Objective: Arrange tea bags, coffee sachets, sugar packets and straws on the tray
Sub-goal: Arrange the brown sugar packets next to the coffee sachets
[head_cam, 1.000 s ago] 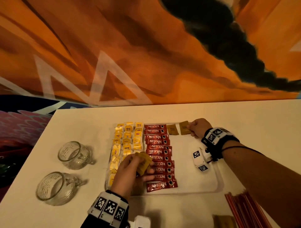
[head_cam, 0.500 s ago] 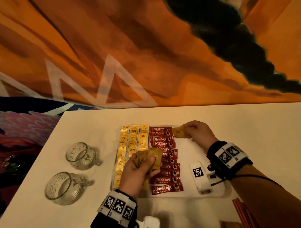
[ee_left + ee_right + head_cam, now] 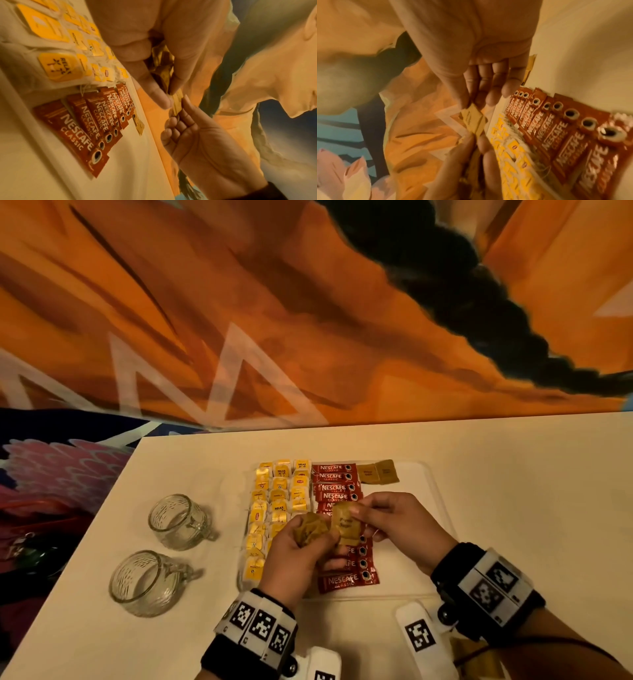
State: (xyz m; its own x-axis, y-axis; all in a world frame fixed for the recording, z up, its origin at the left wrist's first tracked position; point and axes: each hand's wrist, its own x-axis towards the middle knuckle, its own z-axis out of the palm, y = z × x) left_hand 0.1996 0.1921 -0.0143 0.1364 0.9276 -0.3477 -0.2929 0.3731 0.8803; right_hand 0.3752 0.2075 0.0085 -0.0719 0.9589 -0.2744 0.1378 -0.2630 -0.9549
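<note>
dim warm light, blurred edges

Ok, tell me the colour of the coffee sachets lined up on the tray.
Red coffee sachets with white lettering, clearest in the left wrist view.

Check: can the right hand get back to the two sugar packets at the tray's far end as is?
Probably yes. The right hand hovers just short of the laid packets, with bare tray between them. But it pinches another packet, so it isn't free.

right hand (image 3: 397, 525) back from two placed packets (image 3: 378, 472), pinching a sugar packet (image 3: 346, 525) from left hand (image 3: 294, 556)
</note>
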